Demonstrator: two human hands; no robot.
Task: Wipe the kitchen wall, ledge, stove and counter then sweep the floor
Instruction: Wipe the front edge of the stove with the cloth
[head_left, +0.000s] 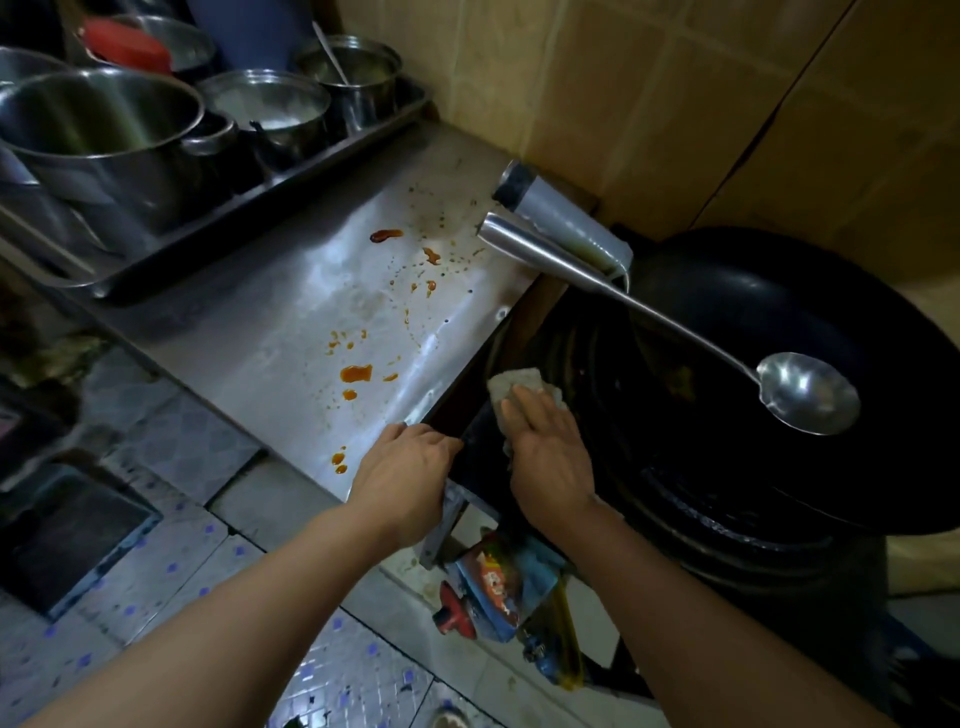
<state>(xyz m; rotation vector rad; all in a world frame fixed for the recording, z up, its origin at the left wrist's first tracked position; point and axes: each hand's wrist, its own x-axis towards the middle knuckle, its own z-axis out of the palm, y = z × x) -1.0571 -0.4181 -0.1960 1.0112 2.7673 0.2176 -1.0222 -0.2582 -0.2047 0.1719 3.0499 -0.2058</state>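
A person's right hand (545, 452) presses a grey cloth (522, 392) flat, fingers straight, on the dark stove (597, 395) just beside the table (291, 322), while the left hand (402, 467) curls its fingers over the table's near corner edge. The wipe-down appears to be at an early or middle stage: orange sauce spots (356, 373) dot the table, so that surface seems yet to be cleaned, and the tiled floor (171, 561) looks unswept. Whether the tiled wall (597, 88) beyond the table is done cannot be told. Room is tight: a wok (779, 322) with a ladle (800, 395) sits just beyond the table's far edge, a tray of pots (109, 135) fills its far end, and bottles (509, 587) lie below its corner.
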